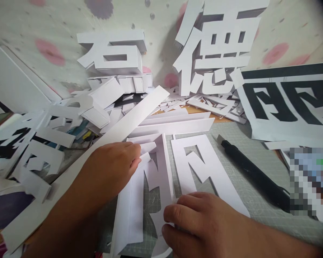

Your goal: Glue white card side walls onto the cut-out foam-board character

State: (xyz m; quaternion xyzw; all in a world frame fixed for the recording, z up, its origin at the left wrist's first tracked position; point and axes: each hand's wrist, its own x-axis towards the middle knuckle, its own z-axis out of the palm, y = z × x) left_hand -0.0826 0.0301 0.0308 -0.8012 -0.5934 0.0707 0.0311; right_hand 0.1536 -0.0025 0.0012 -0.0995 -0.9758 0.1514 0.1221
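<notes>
My left hand (pixel 107 168) is closed in a pinch on a small white foam-board strip (pixel 145 157) inside the hollow of a white walled character shape (pixel 136 211). Curled fingers of my right hand (pixel 204 222) press on the right side wall of that shape, low down. Upright strips line its edges, and a cut-out centre shows the green cutting mat (pixel 231 134) underneath. Just right of it lies a flat white cut-out (pixel 223 182) of similar outline, partly covered by my right hand. A black utility knife (pixel 253 179), blade out, rests farther right.
Two finished-looking white raised characters, one (pixel 118 59) at back left and a taller one (pixel 212 46) at back right, stand among scraps. Long white strips (pixel 140 113) lie behind the work. A printed black-and-white sheet (pixel 282 125) is at right; loose cut-outs (pixel 44 157) pile at left.
</notes>
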